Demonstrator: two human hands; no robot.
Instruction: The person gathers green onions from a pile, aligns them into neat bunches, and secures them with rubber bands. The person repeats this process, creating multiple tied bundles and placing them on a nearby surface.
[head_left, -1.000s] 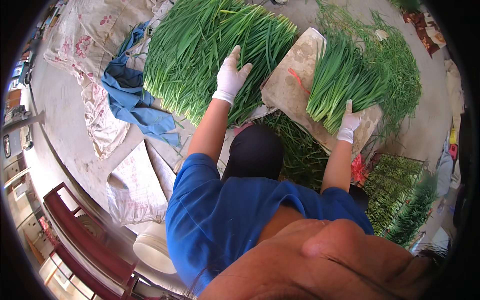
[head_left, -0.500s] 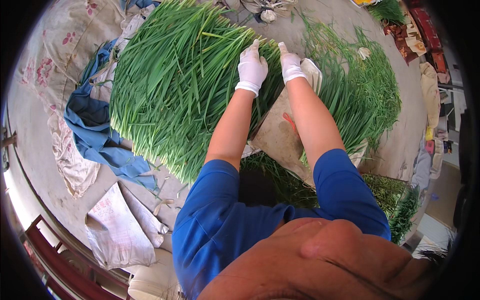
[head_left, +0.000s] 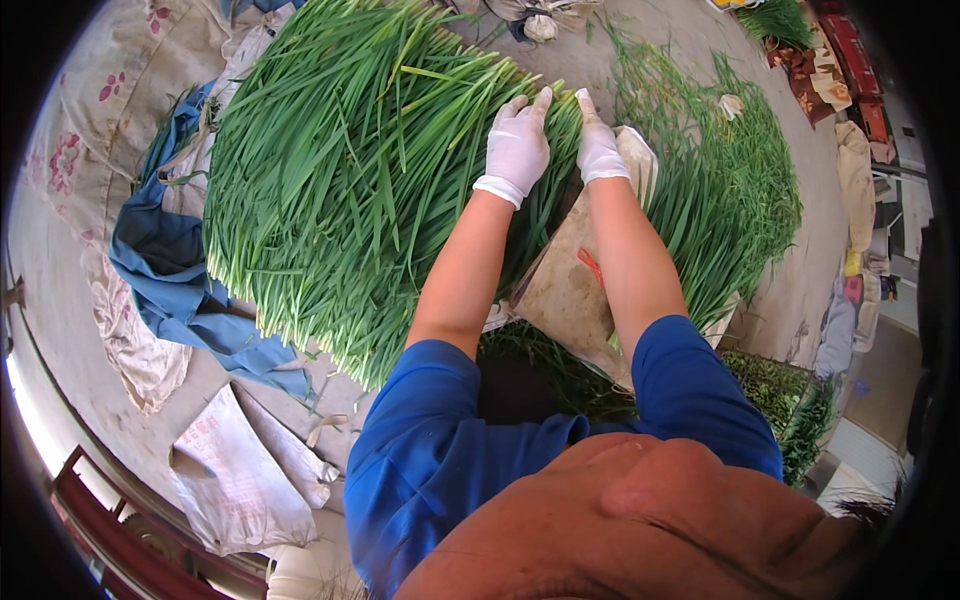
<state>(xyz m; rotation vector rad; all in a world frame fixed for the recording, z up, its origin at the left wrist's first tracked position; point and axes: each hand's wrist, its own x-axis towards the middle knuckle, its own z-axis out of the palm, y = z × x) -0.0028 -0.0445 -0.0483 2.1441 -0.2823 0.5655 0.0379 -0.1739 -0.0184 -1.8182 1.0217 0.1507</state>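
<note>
At the far left, a flowered cloth lies crumpled with a blue cloth along its inner side, both sitting slightly further left in view than half a second ago. A creased white sack rests on the floor below them. Next comes the large pile of green stalks, spread on the floor in front of the person; its long, thin, flat leaves are deep green and overlap loosely, while pale, whitish-green ends line the lower left edge and more pale ends show along the upper right. The white-gloved left hand, which a second ago was over the middle of the pile, is now at its right end, palm down on the stalks with fingers stretched forward. The white-gloved right hand was then at the smaller bunch; now it is just beside the left, a narrow strip of stalks between them, much as half a second ago. The hands are slightly apart; whether either is closed on stalks I cannot tell. Beneath the right forearm lies a stained board with a red tie. Farther right are the smaller bunch, fairly evenly laid, and scattered, tangled greens.
</note>
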